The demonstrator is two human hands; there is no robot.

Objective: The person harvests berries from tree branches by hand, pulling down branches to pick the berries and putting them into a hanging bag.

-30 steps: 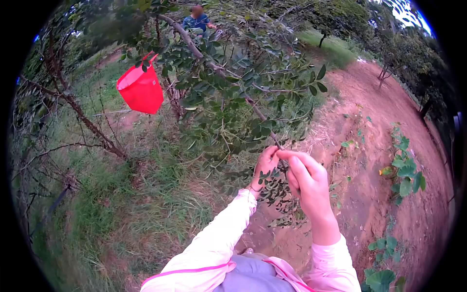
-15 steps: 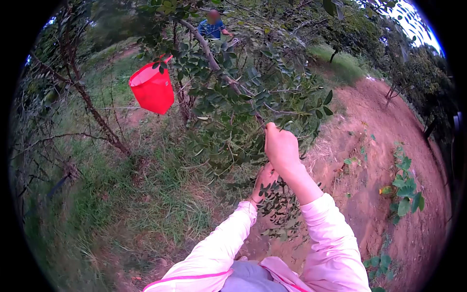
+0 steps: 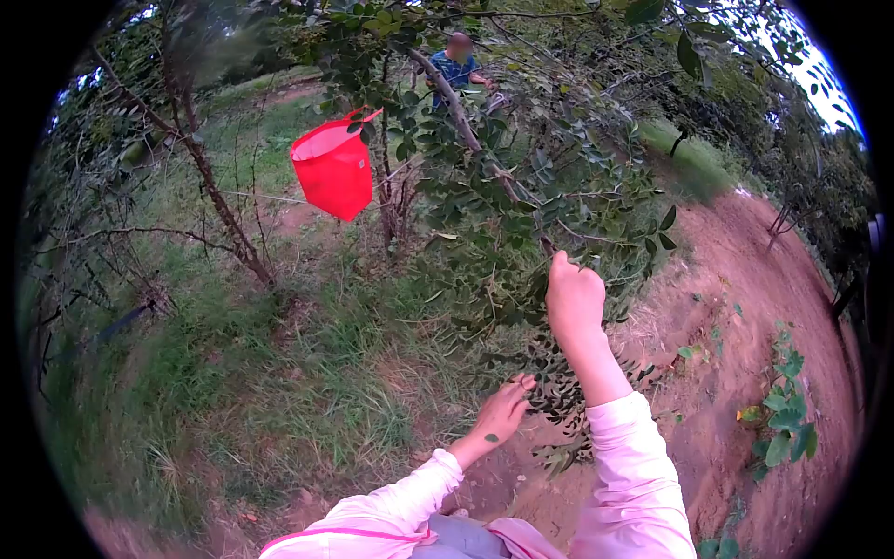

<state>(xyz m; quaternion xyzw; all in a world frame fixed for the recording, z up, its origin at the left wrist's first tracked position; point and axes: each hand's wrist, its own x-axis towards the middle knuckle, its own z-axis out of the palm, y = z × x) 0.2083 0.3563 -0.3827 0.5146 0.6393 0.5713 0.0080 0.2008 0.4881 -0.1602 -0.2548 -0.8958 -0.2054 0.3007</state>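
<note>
A downward view from the person's head takes in two bare hands among leafy branches outdoors. The right hand (image 3: 575,296) is raised, its fingers closed around the thin lower end of a branch (image 3: 461,121). This branch slants down from the upper middle of the view to the fist, with green leaves along both sides.

Lower and to the left, the left hand (image 3: 504,410) is open, its fingers loosely extended at the edge of a dark leafy cluster (image 3: 557,396) that hangs below the right hand. Whether those fingertips touch the leaves is hard to tell. One small leaf (image 3: 491,438) shows against the back of the left hand, near the wrist.

Both arms wear pale pink sleeves (image 3: 638,475).

To the left of the branch, well apart from both hands, a bright red bag (image 3: 335,179) hangs tilted among thin stems, its wide mouth facing up. Farther back, near the top, another person (image 3: 454,70) in a blue top is partly hidden by foliage. Grass (image 3: 317,373) covers the ground at left; a reddish dirt path (image 3: 754,270) curves along the right.
</note>
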